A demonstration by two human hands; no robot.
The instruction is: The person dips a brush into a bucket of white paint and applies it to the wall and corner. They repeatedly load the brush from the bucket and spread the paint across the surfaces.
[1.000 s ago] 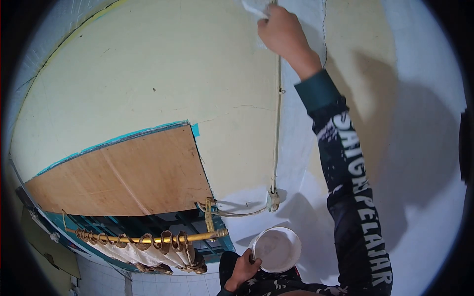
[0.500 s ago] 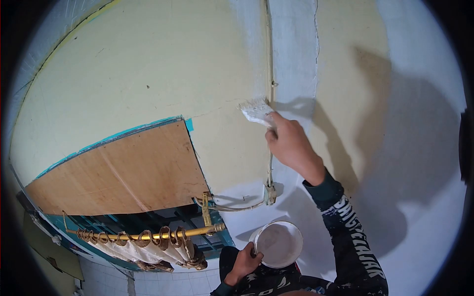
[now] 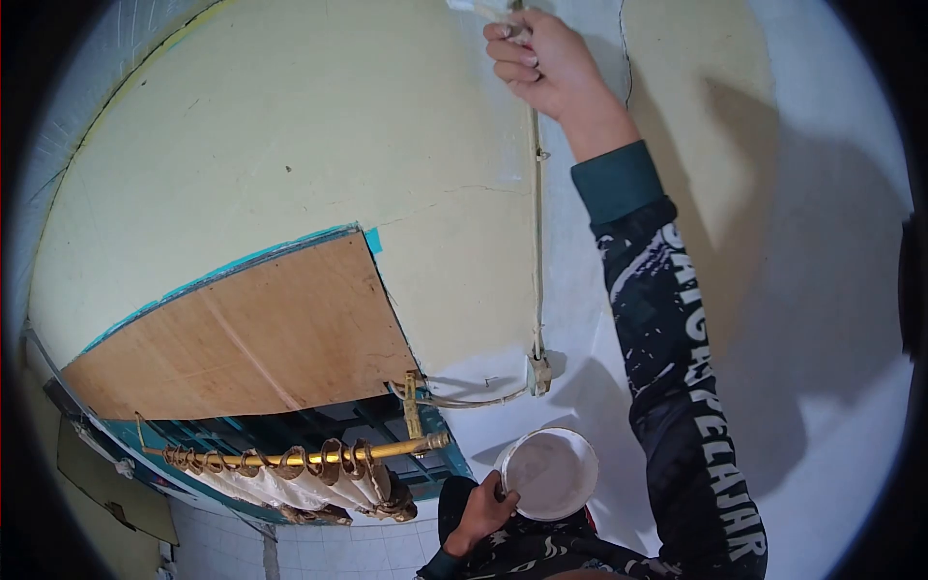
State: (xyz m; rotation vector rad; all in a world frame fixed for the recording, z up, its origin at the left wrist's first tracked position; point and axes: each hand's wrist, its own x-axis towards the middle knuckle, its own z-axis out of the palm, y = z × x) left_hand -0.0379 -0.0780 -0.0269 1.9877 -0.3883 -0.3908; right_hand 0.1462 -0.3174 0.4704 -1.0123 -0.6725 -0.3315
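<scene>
High on the wall, near the top edge of the view, my right hand is closed round the handle of a paintbrush. The bristle end points left and is partly cut off by the frame. Low in the view, my left hand grips the rim of a round white bucket with pale paint inside. Fresh white paint shows beside the vertical cable on the cream wall.
A plywood panel covers the upper window, with a gold curtain rod and bunched curtain below it. A small electrical box ends the cable. A crack runs down the wall at upper right.
My right hand has moved up the wall with the paintbrush, from mid-height to the top edge of the view. My left hand and the bucket stay nearly in place.
</scene>
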